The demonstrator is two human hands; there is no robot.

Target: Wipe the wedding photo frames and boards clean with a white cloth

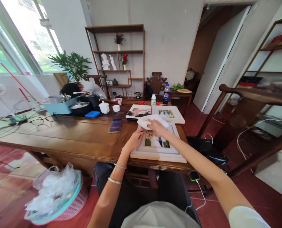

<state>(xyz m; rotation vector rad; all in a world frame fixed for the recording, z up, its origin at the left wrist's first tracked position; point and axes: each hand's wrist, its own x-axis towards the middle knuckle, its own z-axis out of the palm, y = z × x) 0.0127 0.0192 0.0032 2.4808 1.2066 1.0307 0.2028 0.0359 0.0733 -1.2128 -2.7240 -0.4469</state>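
Hidden portions first. The right hand (157, 126) and its forearm cover the upper and right parts of the small rectangular colour photo (152, 142) mounted inside the white, thick-edged rectangular frame (158, 155). A white, soft, crumpled cloth (143, 121) conceals most of the frame's far edge. Photo content is hard to read: green foliage and a dark blue patch are discernible. The dark phone (115, 125) to the left has a pixelated screen, illegible.

Frame: lies flat at the near edge of the brown, polished wooden table (84, 134), directly before the seated person; pale wide border, thin tan line around the photo. A second white frame (179, 117) lies just beyond it.

Right fingers: bent, grasping the cloth over the frame's far part. Left hand (136, 139): fingers together, slightly bent, resting on the frame's left border; underside hidden, so cannot tell whether they grip it.
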